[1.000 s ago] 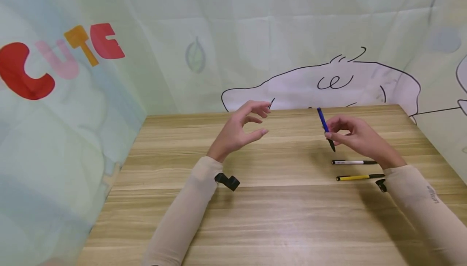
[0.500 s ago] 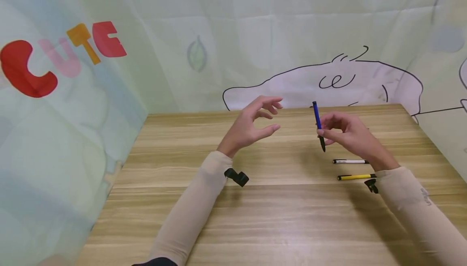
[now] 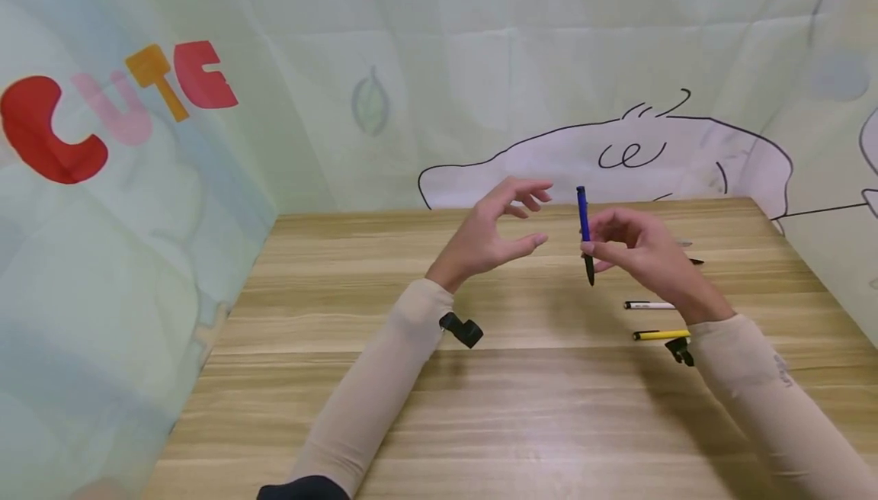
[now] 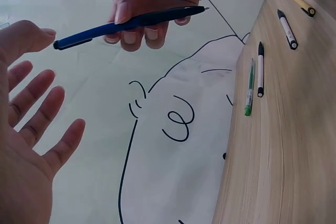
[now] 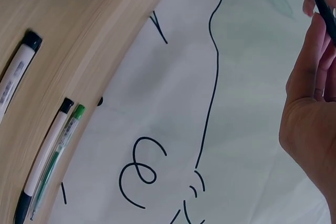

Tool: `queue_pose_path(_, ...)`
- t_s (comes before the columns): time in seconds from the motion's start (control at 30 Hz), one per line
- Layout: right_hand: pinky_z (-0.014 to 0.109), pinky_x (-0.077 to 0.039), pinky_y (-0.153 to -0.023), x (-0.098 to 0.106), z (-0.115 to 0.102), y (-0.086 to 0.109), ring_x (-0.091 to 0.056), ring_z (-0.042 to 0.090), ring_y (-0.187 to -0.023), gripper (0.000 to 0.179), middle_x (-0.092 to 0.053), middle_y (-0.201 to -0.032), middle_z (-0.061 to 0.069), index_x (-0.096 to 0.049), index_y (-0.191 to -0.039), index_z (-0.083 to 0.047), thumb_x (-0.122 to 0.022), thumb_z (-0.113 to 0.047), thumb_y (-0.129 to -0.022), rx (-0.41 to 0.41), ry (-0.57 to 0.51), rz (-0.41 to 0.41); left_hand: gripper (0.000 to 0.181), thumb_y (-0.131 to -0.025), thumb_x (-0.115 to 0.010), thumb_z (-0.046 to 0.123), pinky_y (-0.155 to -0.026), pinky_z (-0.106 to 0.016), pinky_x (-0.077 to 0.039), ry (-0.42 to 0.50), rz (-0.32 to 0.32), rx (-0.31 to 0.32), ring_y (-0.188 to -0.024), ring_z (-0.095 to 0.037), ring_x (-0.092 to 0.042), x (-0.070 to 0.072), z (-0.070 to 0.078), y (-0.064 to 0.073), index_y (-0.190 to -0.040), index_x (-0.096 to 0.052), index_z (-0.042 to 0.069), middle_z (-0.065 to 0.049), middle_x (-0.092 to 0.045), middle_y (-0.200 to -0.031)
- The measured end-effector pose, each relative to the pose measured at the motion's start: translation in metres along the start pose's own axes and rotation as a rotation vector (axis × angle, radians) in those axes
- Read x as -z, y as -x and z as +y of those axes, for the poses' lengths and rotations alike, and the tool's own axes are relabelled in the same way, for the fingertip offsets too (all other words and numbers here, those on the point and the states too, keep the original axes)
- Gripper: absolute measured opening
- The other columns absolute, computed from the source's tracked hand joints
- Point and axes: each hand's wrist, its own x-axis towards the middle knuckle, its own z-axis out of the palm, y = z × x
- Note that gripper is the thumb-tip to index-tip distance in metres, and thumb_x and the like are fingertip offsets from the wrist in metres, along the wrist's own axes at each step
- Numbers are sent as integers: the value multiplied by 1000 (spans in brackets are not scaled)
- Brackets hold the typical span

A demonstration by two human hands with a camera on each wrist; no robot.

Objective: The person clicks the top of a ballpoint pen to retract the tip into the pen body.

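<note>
My right hand (image 3: 638, 252) pinches a blue ballpoint pen (image 3: 583, 214) between thumb and fingers above the table. The pen stands nearly upright, its black tip end down. In the left wrist view the same blue pen (image 4: 89, 36) shows its clip, with the metal point out at the other end. My left hand (image 3: 490, 233) hovers left of the pen with fingers spread and holds nothing. In that wrist view, the left thumb (image 4: 31, 38) is close to the pen's clip end; I cannot tell whether they touch.
On the wooden table (image 3: 439, 408), a white pen (image 3: 648, 305) and a yellow pen (image 3: 660, 335) lie partly hidden by the right wrist. Another white pen (image 4: 260, 69) and a green pen (image 4: 249, 87) lie farther back. A printed cloth (image 3: 439, 104) hangs behind the table.
My right hand has carried the blue pen leftward, and the pen has turned more upright. My left hand has moved right, so the two hands are closer together.
</note>
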Motion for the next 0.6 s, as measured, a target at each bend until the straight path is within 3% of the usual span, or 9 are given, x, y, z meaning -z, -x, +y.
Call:
queue_pose_path(0.27, 40, -63, -74, -9, -8, -1, -66, 27, -91, 27, -66, -102, 10, -63, -116, -5, -73, -18, -95, -17, -75, 19, 70, -82, -77, -5, -99, -43, -54, 23, -15, -71, -112, -28, -57, -7, 6, -6, -144, -45, -3, -19, -56, -129)
queue_pose_path(0.4, 40, -63, -74, -12, -10, -2, -65, 30, -91, 28, -65, -102, 12, -63, -116, -7, -74, -21, -95, -19, -79, 25, 72, -81, -78, -5, -99, -38, -54, 31, -25, -78, -113, -28, -56, -10, 6, -9, -144, -43, -4, -21, -54, -132)
queue_pose_path(0.6, 41, -63, -75, -14, -11, -5, -66, 30, -92, 26, -65, -104, 11, -63, -115, -6, -72, -20, -96, 5, -111, 22, 81, -79, -81, -5, -99, -46, -53, 57, -25, -89, -114, -36, -53, -17, 0, -13, -148, -39, -2, -20, -49, -135)
